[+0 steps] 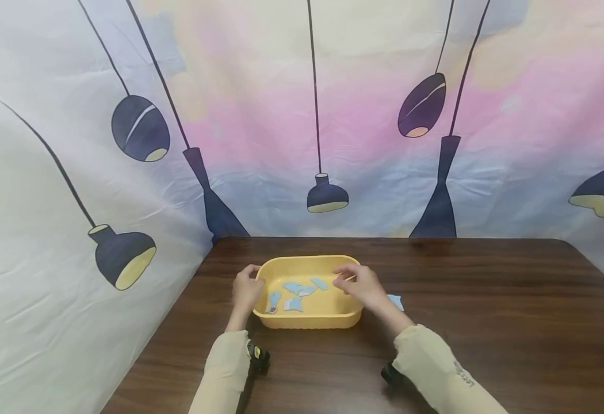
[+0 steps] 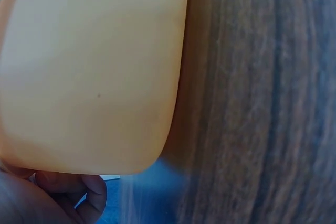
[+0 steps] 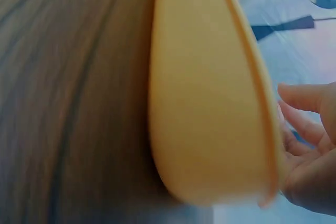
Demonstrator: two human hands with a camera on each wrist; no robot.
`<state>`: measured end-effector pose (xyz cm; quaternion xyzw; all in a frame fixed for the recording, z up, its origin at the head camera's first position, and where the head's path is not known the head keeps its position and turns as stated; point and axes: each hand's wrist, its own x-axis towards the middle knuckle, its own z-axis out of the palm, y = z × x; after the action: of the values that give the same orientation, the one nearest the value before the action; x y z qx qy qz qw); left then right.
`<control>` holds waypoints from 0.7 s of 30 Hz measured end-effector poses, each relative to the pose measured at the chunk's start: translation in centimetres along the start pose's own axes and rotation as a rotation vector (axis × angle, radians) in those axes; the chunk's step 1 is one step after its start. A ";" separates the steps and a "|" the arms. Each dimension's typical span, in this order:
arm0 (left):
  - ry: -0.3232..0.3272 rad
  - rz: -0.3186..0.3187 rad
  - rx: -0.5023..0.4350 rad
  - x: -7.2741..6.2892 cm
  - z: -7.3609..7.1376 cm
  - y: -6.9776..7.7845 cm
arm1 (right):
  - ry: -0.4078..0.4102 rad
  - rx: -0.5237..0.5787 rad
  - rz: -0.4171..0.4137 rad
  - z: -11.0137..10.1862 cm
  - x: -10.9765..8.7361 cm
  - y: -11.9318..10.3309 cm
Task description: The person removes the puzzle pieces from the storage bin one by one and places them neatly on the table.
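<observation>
Yellow tub (image 1: 309,322) on the surface (image 1: 488,345), blue scraps (image 1: 293,304) lying inside, likely there to stay together. Left hand (image 1: 247,289) grips the tub's left end, probably steadying it. Right hand (image 1: 363,285) above the right end, fingers loosely spread, nothing seen in them. Stray scrap (image 1: 397,302) outside, to the right.

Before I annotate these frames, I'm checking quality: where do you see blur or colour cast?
Right wrist: yellow tray has a smeared lower edge, wood table blurred too; left wrist: bluish cast over the table; head: fairly even light, blue pieces too small for fine detail.
</observation>
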<state>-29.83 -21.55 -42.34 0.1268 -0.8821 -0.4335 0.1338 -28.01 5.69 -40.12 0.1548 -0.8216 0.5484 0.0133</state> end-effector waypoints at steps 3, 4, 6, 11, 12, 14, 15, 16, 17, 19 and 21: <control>0.009 -0.003 0.001 0.0 0.1 0.1 | -0.085 -0.012 -0.047 1.9 0.6 -0.1; 0.009 -0.005 0.000 0.1 0.1 0.1 | -0.115 -0.017 -0.058 2.6 0.8 -0.2; -0.001 -0.001 0.003 0.2 0.2 0.2 | -0.160 -0.046 -0.064 3.8 1.2 -0.4; -0.004 0.011 -0.018 0.1 0.3 -0.1 | -0.262 -0.095 -0.012 7.4 2.3 -1.1; 0.004 0.012 -0.020 0.1 0.3 -0.1 | -0.280 -0.094 0.000 7.9 2.5 -1.3; 0.016 0.014 -0.024 0.1 0.3 -0.1 | -0.306 -0.106 0.024 8.8 2.9 -1.4; 0.018 0.016 -0.018 0.1 0.3 -0.1 | -0.315 -0.107 0.036 9.1 3.0 -1.5; 0.015 0.019 -0.015 0.2 0.2 -0.1 | -0.322 -0.118 0.047 9.4 3.1 -1.5; 0.007 0.012 -0.017 0.2 0.2 -0.1 | -0.328 -0.121 0.061 9.6 3.2 -1.4; -0.004 0.010 -0.023 0.2 0.1 -0.1 | -0.340 -0.134 0.075 9.9 3.4 -1.3; -0.004 0.016 -0.027 0.3 0.0 -0.1 | -0.362 -0.147 0.075 10.1 3.5 -1.2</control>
<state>-30.07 -21.69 -42.36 0.1171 -0.8775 -0.4444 0.1372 -29.52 -4.73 -42.34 0.2187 -0.8536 0.4504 -0.1438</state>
